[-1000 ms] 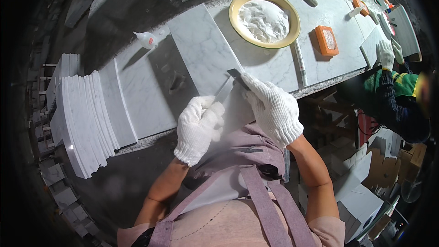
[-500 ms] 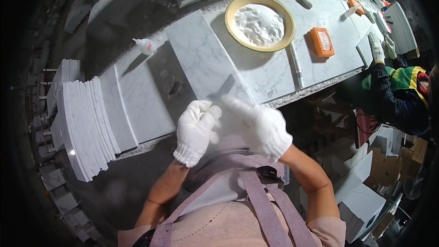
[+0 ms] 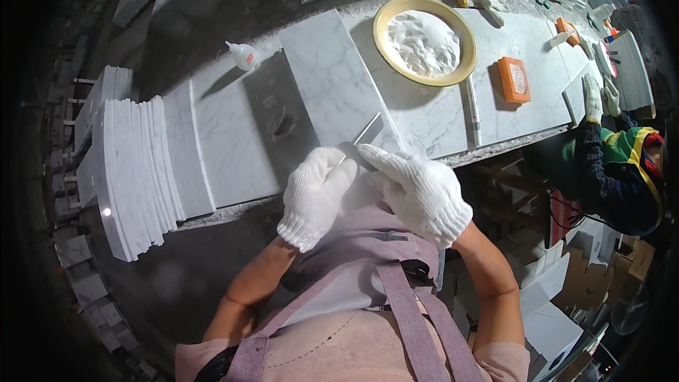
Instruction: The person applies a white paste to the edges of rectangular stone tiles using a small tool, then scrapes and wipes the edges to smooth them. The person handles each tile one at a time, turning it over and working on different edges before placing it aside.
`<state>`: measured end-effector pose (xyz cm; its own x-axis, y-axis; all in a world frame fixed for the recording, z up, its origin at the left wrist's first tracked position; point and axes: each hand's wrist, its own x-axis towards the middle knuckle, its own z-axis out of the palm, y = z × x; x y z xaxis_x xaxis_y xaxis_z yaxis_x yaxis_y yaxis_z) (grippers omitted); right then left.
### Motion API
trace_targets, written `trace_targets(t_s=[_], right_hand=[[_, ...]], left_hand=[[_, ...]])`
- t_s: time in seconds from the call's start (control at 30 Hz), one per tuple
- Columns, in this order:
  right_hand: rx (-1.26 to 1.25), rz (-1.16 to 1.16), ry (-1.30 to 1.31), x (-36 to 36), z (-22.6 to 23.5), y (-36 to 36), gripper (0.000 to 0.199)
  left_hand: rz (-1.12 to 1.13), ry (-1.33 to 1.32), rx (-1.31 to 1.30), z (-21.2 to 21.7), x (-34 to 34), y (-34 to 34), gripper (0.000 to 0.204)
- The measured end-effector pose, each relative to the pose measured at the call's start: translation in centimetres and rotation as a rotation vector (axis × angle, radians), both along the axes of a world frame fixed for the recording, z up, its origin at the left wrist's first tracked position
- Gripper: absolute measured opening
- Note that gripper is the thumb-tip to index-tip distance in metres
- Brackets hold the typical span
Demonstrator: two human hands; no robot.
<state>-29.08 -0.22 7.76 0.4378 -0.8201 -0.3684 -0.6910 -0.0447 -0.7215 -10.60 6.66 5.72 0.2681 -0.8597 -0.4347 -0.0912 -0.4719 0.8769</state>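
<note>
Both my hands wear white knit gloves and meet close together in front of my apron, at the near edge of the table. My left hand [image 3: 316,194] is closed, its thumb pressed on a thin metal scraper blade [image 3: 370,129] that points away and to the right over a marble tile. My right hand [image 3: 424,194] is closed too, with its index finger stretched against the blade's base. Another thin grey edge shows between the hands; whether it belongs to a second blade I cannot tell. Under the blade lies a white, grey-veined marble tile [image 3: 327,64], raised on the table.
A yellow bowl [image 3: 470,64] holds white paste, with a capped tube [image 3: 472,113] and an orange block [image 3: 514,79] right of it. A squeeze bottle [image 3: 244,56] stands left of the tile. Upright tiles [image 3: 134,170] line the left. A co-worker's gloved hands [image 3: 593,99] rest at the right.
My right hand was blurred over the blade and now sits more still beside it. The blade has turned and points further right. The whole view has shifted slightly.
</note>
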Motion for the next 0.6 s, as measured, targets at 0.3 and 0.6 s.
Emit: trace_targets(t_s=[0.3,0.6], right_hand=[[-0.298,0.028,-0.068,-0.7,-1.1,0.2,0.042],[-0.155,-0.070,-0.126,-1.1,-0.7,0.6,0.052]], left_hand=[[0.014,0.003,0.066,0.0,0.1,0.1,0.035],[0.040,0.079,0.079,-0.1,0.0,-0.1,0.032]])
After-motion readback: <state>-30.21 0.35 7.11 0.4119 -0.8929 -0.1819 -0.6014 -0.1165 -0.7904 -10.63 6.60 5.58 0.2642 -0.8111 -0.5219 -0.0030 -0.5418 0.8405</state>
